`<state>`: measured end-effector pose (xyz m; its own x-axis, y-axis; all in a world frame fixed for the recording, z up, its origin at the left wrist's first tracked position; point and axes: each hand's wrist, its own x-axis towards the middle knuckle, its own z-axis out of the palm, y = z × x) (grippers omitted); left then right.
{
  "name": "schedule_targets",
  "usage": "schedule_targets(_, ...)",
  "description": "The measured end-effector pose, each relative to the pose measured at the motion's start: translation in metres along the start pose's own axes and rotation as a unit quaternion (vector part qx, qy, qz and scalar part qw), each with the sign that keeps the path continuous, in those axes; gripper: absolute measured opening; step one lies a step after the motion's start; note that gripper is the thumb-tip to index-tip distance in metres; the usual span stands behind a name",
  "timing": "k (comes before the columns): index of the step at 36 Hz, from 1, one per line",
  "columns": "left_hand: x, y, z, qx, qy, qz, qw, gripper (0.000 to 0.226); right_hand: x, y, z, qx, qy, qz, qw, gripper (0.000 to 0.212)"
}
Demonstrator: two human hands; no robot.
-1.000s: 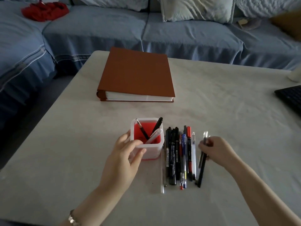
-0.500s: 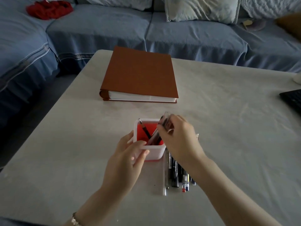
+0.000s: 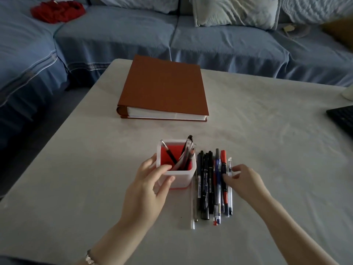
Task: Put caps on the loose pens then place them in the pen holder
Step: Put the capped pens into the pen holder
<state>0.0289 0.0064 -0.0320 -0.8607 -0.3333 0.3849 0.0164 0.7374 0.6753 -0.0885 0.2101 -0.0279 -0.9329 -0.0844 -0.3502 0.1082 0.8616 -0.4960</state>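
The holder (image 3: 181, 179), a white box with a red inside, stands on the tabletop (image 3: 76, 169) with a few pens (image 3: 183, 156) leaning in it. The left hand (image 3: 147, 190) grips it, thumb on its near wall and fingers round its left side. Just right of the holder lies a row of loose pens (image 3: 207, 185), side by side and pointing away from the person; a clear pen (image 3: 193, 211) lies nearest the holder's right wall. The right hand (image 3: 245, 181) rests at the far side of that row from the holder, its fingers spread and loose, the tips touching the outermost pens and gripping none. Beyond the holder lies a brown binder (image 3: 164, 87), closed. Far right of the holder is a keyboard (image 3: 342, 119) at the tabletop's edge. Behind the binder runs a blue sofa (image 3: 210, 41) with a red cloth (image 3: 57, 10) and a pillow (image 3: 235, 10).
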Motion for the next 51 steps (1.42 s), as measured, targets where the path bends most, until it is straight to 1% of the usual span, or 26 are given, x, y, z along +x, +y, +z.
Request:
schedule_targets(1,0.0,0.0,0.0,0.0,0.0,-0.003,1.0,0.027,0.0,-0.003,0.001,-0.002,0.004,0.004,1.0,0.04)
schedule_targets(3,-0.001,-0.002,0.0,-0.001,-0.001,-0.011,1.0,0.029,0.003,-0.006,0.003,-0.003,0.004,0.02,1.0,0.039)
schedule_targets(5,-0.002,-0.002,0.0,-0.004,-0.002,-0.017,1.0,0.031,0.008,-0.006,0.004,-0.002,-0.01,0.037,0.999,0.037)
schedule_targets(7,-0.002,-0.003,-0.001,-0.004,-0.004,-0.019,1.0,0.032,0.013,-0.006,0.004,-0.011,-0.026,0.048,0.998,0.028)
schedule_targets(9,-0.001,-0.002,0.0,0.0,-0.005,-0.019,1.0,0.033,0.017,-0.003,0.002,-0.016,-0.032,0.053,0.998,0.028)
schedule_targets(11,0.0,-0.002,0.0,-0.003,-0.007,-0.023,1.0,0.033,0.019,0.003,-0.001,0.002,-0.046,0.051,0.998,0.026)
schedule_targets(13,0.0,-0.001,-0.001,-0.008,-0.007,-0.021,1.0,0.031,0.015,0.004,-0.01,0.053,-0.042,0.042,0.997,0.018)
schedule_targets(15,0.0,-0.001,-0.002,-0.014,-0.017,-0.015,1.0,0.031,0.005,-0.002,-0.025,0.11,0.002,0.002,0.994,0.016)
schedule_targets(17,0.0,-0.001,-0.003,-0.019,-0.037,-0.02,0.999,0.032,-0.01,-0.019,-0.042,0.188,0.057,-0.077,0.977,0.016)
schedule_targets(20,-0.001,0.0,-0.003,0.002,-0.026,-0.028,0.999,0.028,-0.04,-0.057,-0.062,0.331,0.09,-0.2,0.918,0.008)
schedule_targets(22,-0.001,0.001,-0.002,-0.005,-0.025,-0.035,0.999,0.026,-0.054,-0.078,-0.065,0.374,0.104,-0.26,0.884,0.007)
schedule_targets(24,-0.001,0.002,-0.002,-0.009,-0.029,-0.034,0.999,0.024,-0.06,-0.095,-0.055,0.393,0.101,-0.289,0.867,0.011)
schedule_targets(26,-0.001,0.004,-0.004,-0.004,-0.044,-0.037,0.998,0.019,-0.057,-0.105,-0.035,0.366,0.096,-0.291,0.879,0.015)
schedule_targets(28,0.0,0.005,-0.006,0.008,-0.06,-0.044,0.997,0.015,-0.052,-0.11,-0.012,0.3,0.111,-0.292,0.901,0.012)
schedule_targets(30,0.001,0.005,-0.006,0.016,-0.072,-0.061,0.995,0.016,-0.048,-0.111,0.001,0.262,0.15,-0.297,0.906,0.008)
schedule_targets(33,0.002,0.006,-0.008,0.02,-0.078,-0.064,0.995,0.014,-0.043,-0.11,0.007,0.235,0.181,-0.286,0.911,0.017)
schedule_targets(35,0.002,0.007,-0.009,0.016,-0.077,-0.064,0.995,0.014,-0.04,-0.106,0.008,0.218,0.161,-0.276,0.922,0.013)
schedule_targets(36,0.001,0.008,-0.01,0.014,-0.078,-0.07,0.994,0.014,-0.039,-0.103,0.009,0.214,0.144,-0.269,0.928,0.015)
schedule_targets(39,0.0,0.008,-0.01,0.016,-0.086,-0.08,0.993,0.016,-0.04,-0.093,0.01,0.19,0.092,-0.249,0.945,0.04)
schedule_targets(41,0.001,0.008,-0.009,0.016,-0.087,-0.078,0.993,0.017,-0.041,-0.086,0.008,0.204,0.053,-0.231,0.95,0.049)
schedule_targets(43,0.001,0.007,-0.009,0.014,-0.085,-0.075,0.993,0.017,-0.041,-0.078,0.001,0.229,0.042,-0.212,0.949,0.043)
schedule_targets(45,0.001,0.006,-0.01,0.003,-0.089,-0.072,0.993,0.019,-0.037,-0.063,-0.01,0.233,0.064,-0.197,0.95,0.031)
schedule_targets(46,0.0,0.006,-0.01,-0.005,-0.09,-0.072,0.993,0.02,-0.034,-0.054,-0.016,0.22,0.081,-0.187,0.954,0.026)
schedule_targets(48,0.0,0.004,-0.01,-0.017,-0.078,-0.063,0.995,0.02,-0.024,-0.032,-0.025,0.163,0.112,-0.15,0.969,0.023)
schedule_targets(49,0.001,0.004,-0.009,-0.017,-0.067,-0.055,0.996,0.02,-0.019,-0.021,-0.027,0.125,0.113,-0.119,0.978,0.025)
schedule_targets(51,0.0,0.003,-0.008,-0.009,-0.052,-0.044,0.998,0.019,-0.012,-0.004,-0.024,0.052,0.069,-0.052,0.995,0.039)
